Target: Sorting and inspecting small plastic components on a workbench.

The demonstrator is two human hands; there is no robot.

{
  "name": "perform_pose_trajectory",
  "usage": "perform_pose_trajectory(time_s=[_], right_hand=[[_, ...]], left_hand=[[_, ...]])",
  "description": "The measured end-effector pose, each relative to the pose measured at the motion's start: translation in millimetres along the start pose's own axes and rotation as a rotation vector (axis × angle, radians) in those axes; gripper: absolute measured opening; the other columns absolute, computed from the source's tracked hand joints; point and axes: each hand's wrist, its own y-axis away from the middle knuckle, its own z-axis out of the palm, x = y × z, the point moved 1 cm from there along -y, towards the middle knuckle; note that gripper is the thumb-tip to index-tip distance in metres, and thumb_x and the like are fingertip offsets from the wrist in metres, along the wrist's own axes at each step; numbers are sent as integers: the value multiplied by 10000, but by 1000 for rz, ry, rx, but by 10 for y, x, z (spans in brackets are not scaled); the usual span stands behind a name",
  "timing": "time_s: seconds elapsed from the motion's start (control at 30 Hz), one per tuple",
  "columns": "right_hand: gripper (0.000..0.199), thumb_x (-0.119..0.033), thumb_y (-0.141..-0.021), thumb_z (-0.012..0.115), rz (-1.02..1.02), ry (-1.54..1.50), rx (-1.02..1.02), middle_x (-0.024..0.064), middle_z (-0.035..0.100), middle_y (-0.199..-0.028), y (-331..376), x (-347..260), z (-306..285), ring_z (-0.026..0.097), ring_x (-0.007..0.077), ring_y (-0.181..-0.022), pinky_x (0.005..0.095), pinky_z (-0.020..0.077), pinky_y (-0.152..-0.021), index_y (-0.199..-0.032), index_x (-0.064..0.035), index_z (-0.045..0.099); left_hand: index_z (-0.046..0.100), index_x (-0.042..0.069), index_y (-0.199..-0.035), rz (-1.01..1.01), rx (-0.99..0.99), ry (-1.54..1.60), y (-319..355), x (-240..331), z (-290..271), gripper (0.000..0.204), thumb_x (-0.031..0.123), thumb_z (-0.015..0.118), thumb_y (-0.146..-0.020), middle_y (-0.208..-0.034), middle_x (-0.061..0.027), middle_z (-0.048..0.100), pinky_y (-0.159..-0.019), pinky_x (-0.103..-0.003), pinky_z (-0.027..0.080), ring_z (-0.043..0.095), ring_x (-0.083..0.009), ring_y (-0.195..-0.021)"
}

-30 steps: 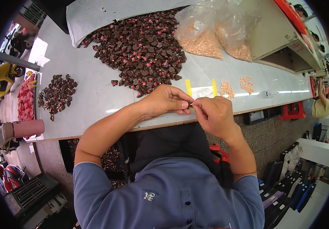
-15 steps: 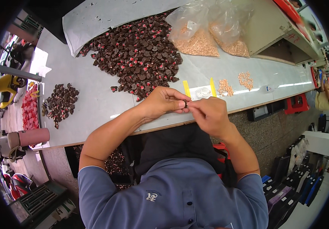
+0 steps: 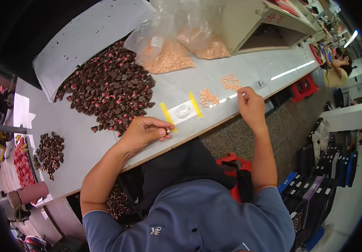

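My left hand (image 3: 144,135) is closed at the table's front edge, its thumb and fingertips pinching a small dark rounded piece (image 3: 167,130) with a light spot on it. Further right, my right hand (image 3: 252,108) is raised beside a small heap of beige bits (image 3: 231,82). Its fingers are curled together; whatever they may hold is too small to make out. A second beige heap (image 3: 208,98) lies left of it. Between my hands, a white card (image 3: 175,118) with a white blob (image 3: 184,110) on it lies between yellow tape strips (image 3: 195,105).
A large mound of dark pieces with red spots (image 3: 109,90) covers the table's left middle. A smaller dark pile (image 3: 50,153) and a pink cylinder (image 3: 33,193) lie further left. Bags of beige bits (image 3: 170,56) and an open-fronted box (image 3: 269,35) stand behind. A red stool (image 3: 305,89) is right.
My right hand has left the dark piece and moved right to the beige heaps. The left hand keeps the piece. The whole view has turned and shifted.
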Motion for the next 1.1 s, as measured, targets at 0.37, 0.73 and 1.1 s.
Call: perform_pose_trajectory(time_s=[0.37,0.73,1.1], right_hand=[[103,-115,-846,627,-215,202,-131,128,653,-682,-234,-89,163,653,336,-649,441,495,-591,-947,-95,629],[79,-135,-821,640,-59,181,-330,125,660,-680,-311,-69,135,653,318,-632,414,493,-588,-839,-59,628],[79,3,-809,664,-151,-441,-304,-6,476,-524,90,-917,154,428,52,-474,234,331,-468,-827,-22,591]], left_hand=[[676,-43,-1113,-3,-21,8,-34,-28,3,281,100,725,-877,-1111,-152,702,-775,-282,564,706,-195,-919],[652,-45,-1105,-30,-67,14,-27,-6,11,226,37,683,-897,-1124,-180,686,-795,-293,573,704,-220,-942],[670,-15,-1074,-46,-103,10,-9,-3,-6,228,101,717,-884,-1085,-130,701,-772,-277,570,705,-186,-914]])
